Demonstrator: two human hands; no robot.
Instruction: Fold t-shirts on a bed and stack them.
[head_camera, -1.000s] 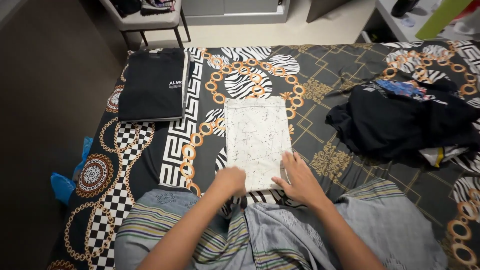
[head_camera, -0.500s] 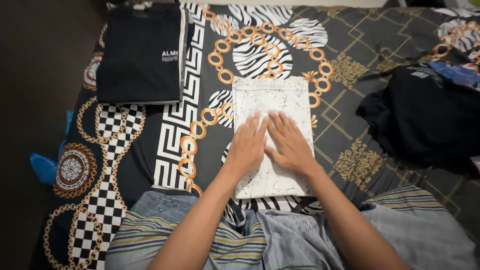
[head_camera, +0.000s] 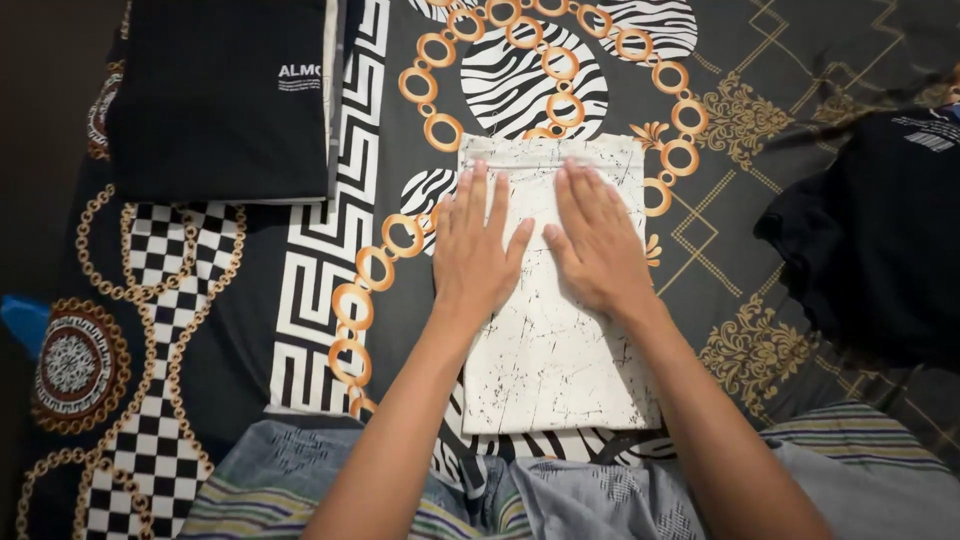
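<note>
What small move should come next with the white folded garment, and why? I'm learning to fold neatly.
Probably fold its far end back toward the body. Both the left hand and the right hand lie flat near the far edge of the white folded garment, which lies smooth and long.

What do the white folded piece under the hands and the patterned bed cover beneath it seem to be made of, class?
White folded garment: probably thin matte knit cotton, lying limp and flat under the left hand and right hand, with a black crackle print. Patterned bed cover: likely smooth printed woven cloth, perhaps polyester with little sheen.
</note>
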